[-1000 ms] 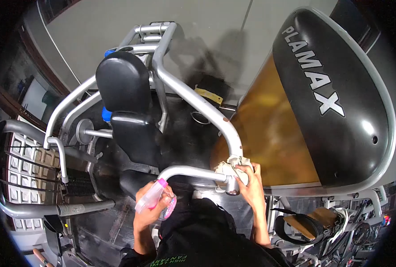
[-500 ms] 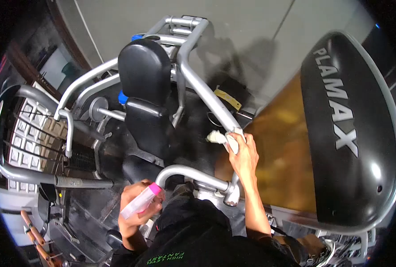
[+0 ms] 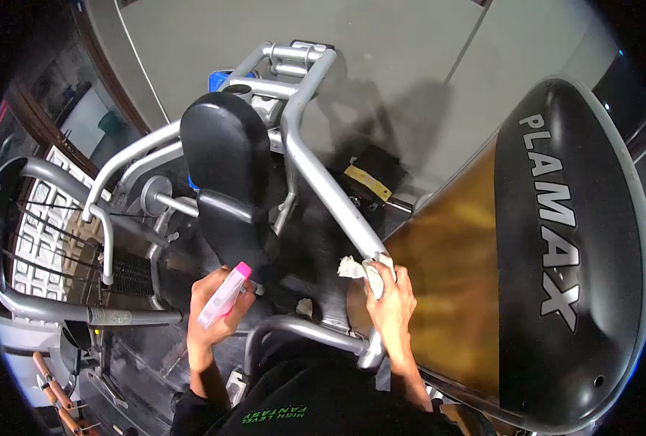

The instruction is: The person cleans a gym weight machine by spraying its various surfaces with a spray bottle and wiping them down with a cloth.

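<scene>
My left hand [image 3: 210, 312] is closed around a spray bottle, its white sprayer head [image 3: 220, 301] tipped with a pink nozzle; the bottle's body is mostly hidden below. My right hand [image 3: 390, 298] grips a crumpled white cloth [image 3: 376, 277] against the thick silver tube [image 3: 337, 200] of a gym machine. One loose end of the cloth sticks out to the left of my fingers. Between and beyond my hands stands the machine's black padded seat back [image 3: 225, 145]. A curved silver handle [image 3: 301, 325] bends in front of my body.
A large black cover marked PLAMAX [image 3: 555, 240] with a brown panel [image 3: 446, 291] rises on the right. At left are a grey curved frame [image 3: 54, 309] and a silver bar with a round end plate [image 3: 156, 195]. A yellow label [image 3: 367, 182] lies low behind the tube.
My right hand and the cloth have moved down along the silver tube, toward me. My left hand with the spray bottle has risen slightly. The view has shifted a little.
</scene>
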The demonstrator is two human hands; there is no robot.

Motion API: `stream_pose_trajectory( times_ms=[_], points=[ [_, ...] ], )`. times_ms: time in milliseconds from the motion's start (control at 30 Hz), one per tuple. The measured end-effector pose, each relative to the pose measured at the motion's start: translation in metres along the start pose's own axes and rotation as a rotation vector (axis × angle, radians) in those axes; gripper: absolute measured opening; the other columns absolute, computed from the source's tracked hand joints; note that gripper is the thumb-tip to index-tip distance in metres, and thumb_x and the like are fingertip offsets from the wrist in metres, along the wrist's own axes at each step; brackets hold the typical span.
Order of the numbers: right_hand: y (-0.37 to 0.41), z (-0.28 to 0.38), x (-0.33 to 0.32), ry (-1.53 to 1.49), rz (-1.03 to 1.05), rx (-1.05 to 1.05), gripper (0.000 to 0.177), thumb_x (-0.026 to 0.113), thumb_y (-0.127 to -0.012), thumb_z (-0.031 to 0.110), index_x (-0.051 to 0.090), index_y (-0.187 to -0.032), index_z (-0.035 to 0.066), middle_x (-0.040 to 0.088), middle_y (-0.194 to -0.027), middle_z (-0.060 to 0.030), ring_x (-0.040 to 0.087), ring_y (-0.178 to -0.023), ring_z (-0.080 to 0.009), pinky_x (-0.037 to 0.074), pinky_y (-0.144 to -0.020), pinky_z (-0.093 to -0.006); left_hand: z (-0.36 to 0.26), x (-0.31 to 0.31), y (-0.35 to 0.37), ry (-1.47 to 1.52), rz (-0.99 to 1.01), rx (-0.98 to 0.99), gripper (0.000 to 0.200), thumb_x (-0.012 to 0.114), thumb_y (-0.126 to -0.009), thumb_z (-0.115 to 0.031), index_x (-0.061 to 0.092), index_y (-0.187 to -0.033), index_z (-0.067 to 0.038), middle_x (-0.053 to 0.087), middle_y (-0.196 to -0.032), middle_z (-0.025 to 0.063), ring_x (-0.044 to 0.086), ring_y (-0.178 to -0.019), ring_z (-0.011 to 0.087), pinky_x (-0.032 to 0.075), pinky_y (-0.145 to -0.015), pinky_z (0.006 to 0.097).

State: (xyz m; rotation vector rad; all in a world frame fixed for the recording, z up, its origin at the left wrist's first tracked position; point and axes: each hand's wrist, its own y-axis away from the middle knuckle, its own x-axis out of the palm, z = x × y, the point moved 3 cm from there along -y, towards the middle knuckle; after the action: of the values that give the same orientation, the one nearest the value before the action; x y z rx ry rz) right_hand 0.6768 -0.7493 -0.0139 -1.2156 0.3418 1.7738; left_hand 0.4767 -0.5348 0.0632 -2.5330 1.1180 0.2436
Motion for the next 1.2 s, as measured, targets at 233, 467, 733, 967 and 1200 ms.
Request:
stream_pose_trajectory(
  times_ms=[233,467,733,967,1200],
  points=[
    [-0.002,0.000,-0.002,-0.015,-0.024,0.046,0.039,0.076,-0.074,0.015,0.065,-0.111,0.019,0.057,-0.097,-0.0123,0.062,-0.087,-0.0319,0.054,-0.071,-0.0423,0.036,0.039,-0.045,-0.071,0.196,-0.104,0.011,0.070,-0.078,-0.006,0.062,-0.083,0.000,0.062,-0.075,0.0092,0.060,-0.067,0.0176,0.046,-0.062,0.0286],
    [0.001,-0.001,0.006,0.048,-0.060,0.068,0.047,0.078,-0.066,0.008,0.065,-0.111,0.017,0.056,-0.095,-0.0123,0.062,-0.084,-0.0314,0.053,-0.070,-0.0415,0.071,0.082,-0.068,0.023,0.323,-0.107,0.013,0.071,-0.080,-0.007,0.063,-0.086,0.001,0.062,-0.076,0.0092,0.058,-0.065,0.0166,0.046,-0.062,0.0286],
    [0.011,-0.014,0.005,-0.086,-0.208,0.127,0.055,0.071,-0.066,-0.001,0.061,-0.117,0.017,0.051,-0.109,-0.0170,0.059,-0.093,-0.0374,0.053,-0.076,-0.0431,0.087,0.111,-0.085,0.108,0.422,0.097,0.013,0.070,-0.082,-0.006,0.061,-0.087,0.001,0.060,-0.074,0.0111,0.060,-0.064,0.0227,0.047,-0.060,0.0310],
    [0.012,-0.026,-0.003,-0.280,-0.334,0.258,0.044,0.059,-0.074,-0.004,0.057,-0.117,0.004,0.052,-0.112,-0.0209,0.052,-0.107,-0.0387,0.041,-0.095,-0.0448,0.110,0.117,-0.091,0.026,0.251,0.093,0.012,0.070,-0.082,-0.006,0.060,-0.086,0.000,0.058,-0.070,0.0103,0.059,-0.059,0.0220,0.046,-0.055,0.0319],
    [0.008,-0.035,-0.006,-0.257,-0.327,0.237,0.041,0.060,-0.075,-0.002,0.057,-0.115,0.002,0.060,-0.114,-0.0167,0.052,-0.108,-0.0374,0.037,-0.099,-0.0468,0.127,0.119,-0.104,-0.013,0.085,0.026,0.014,0.068,-0.083,-0.005,0.056,-0.078,0.000,0.052,-0.061,0.0086,0.050,-0.052,0.0160,0.042,-0.051,0.0304]
  ],
)
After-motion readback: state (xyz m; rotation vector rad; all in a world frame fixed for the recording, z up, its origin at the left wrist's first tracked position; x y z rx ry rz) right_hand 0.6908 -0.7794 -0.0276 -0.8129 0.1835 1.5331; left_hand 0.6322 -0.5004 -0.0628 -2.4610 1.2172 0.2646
